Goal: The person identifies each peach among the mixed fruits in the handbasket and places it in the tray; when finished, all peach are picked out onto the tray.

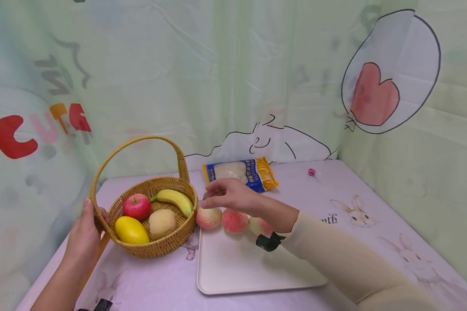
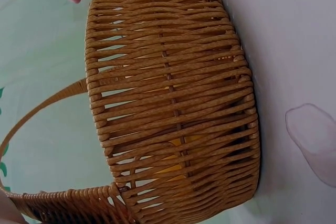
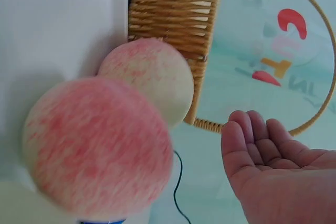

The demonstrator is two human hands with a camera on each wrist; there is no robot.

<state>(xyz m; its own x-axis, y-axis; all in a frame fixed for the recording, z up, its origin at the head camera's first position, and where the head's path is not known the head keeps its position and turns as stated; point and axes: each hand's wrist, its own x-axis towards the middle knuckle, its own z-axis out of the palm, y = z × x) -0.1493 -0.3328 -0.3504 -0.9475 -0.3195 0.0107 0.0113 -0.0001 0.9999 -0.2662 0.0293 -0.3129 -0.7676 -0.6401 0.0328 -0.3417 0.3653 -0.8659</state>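
My left hand (image 1: 83,233) grips the wicker basket (image 1: 155,249) at the left foot of its arched handle (image 1: 98,172). In the basket lie a red apple (image 1: 137,206), a banana (image 1: 175,200), a yellow mango (image 1: 131,230) and a beige, roundish fruit or potato (image 1: 162,223). My right hand (image 1: 233,196) hovers empty over the peaches, near the basket's right rim, its fingers loosely bent in the right wrist view. Below it, one peach (image 1: 209,218) sits beside the basket, a second peach (image 1: 235,221) in the middle, and a third (image 1: 260,226) partly behind my wrist.
The peaches lie along the far edge of a pale tray (image 1: 237,270). A blue and yellow food packet (image 1: 257,175) lies behind them. Toward the back right is a wrapped lollipop (image 1: 312,172). Printed curtains enclose the table's back and sides.
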